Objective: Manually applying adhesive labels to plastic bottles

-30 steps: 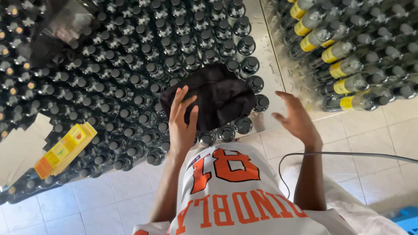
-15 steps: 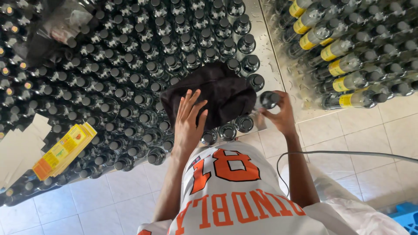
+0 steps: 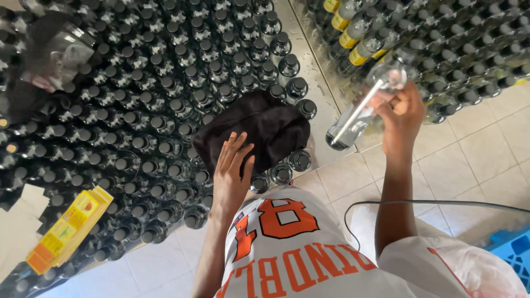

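The right hand [image 3: 402, 113] is closed around one clear bottle [image 3: 361, 110], lifted off the worktop [image 3: 326, 110] and tilted, its dark cap end pointing down toward the left hand; the fingers cover part of the glass, and whether it carries a label cannot be told. The left hand [image 3: 231, 171] lies flat with fingers spread, its fingertips on the edge of one dark cloth [image 3: 255, 129], gripping nothing; the cloth hides the bottle tops beneath it. Beyond and beside the left hand stands a dense crowd of dark-capped bottles [image 3: 165, 99], too many to count and cut off at the frame's edges. One yellow carton [image 3: 66, 229] lies well out past the left wrist. Above the right hand a second group, yellow-labelled bottles [image 3: 359, 41], runs out of view
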